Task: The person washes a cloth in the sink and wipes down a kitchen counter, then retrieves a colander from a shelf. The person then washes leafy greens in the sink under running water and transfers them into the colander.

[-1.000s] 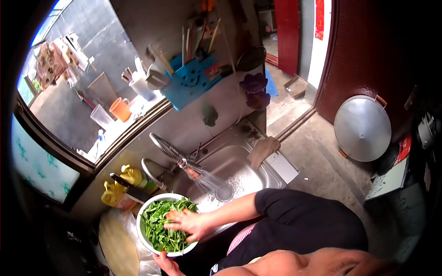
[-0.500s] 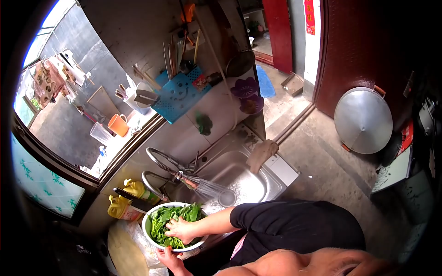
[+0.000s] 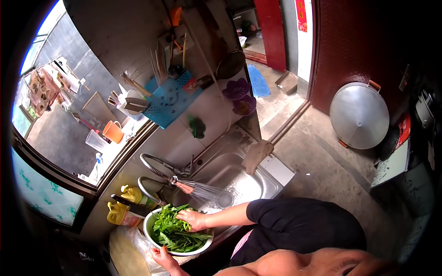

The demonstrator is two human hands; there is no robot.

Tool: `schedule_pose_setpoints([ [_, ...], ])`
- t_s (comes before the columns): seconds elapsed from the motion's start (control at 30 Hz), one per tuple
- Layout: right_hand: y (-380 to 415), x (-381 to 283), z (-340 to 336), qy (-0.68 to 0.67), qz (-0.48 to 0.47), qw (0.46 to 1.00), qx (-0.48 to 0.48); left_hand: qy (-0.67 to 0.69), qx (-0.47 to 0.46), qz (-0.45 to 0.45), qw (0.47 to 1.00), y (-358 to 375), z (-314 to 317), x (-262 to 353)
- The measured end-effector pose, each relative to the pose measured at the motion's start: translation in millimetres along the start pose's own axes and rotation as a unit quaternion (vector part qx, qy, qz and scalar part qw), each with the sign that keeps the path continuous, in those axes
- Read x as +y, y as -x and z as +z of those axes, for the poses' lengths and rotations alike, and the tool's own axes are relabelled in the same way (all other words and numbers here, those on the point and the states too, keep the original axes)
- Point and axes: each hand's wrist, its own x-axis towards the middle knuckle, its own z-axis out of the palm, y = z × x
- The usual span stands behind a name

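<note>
Since the last frame, the right hand (image 3: 193,220) has shifted from mid-pile to the sink (image 3: 269,183) side, leaves bunching along the near rim; looks like the greens being turned over. Sink: sprayer (image 3: 185,186) running. Bowl (image 3: 146,228) just beside it, greens (image 3: 177,233) inside, directly under the right hand. Right hand: loosely open, laid on leaves, no closed grip visible. Left hand (image 3: 162,258): fingers curled at the bowl's rim; can't tell if gripping.

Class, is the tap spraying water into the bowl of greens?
No, the tap sprays into the metal sink, beside the bowl of greens.
</note>
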Motion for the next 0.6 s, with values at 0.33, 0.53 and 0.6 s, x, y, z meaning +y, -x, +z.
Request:
schedule_pose_setpoints([
  [0.33,42.5,96.4,38.0,-0.154,0.080,0.972,0.155,0.019,-0.029,0.013,0.999,-4.3,8.6,1.4],
  [0.53,66.5,72.2,-13.7,-0.506,0.295,0.791,0.178,-0.050,-0.029,0.033,0.998,-4.4,9.6,1.6],
  [0.6,71.0,107.8,-14.8,-0.405,0.404,0.806,0.153,-0.058,-0.039,0.032,0.997,-3.9,11.9,9.1],
])
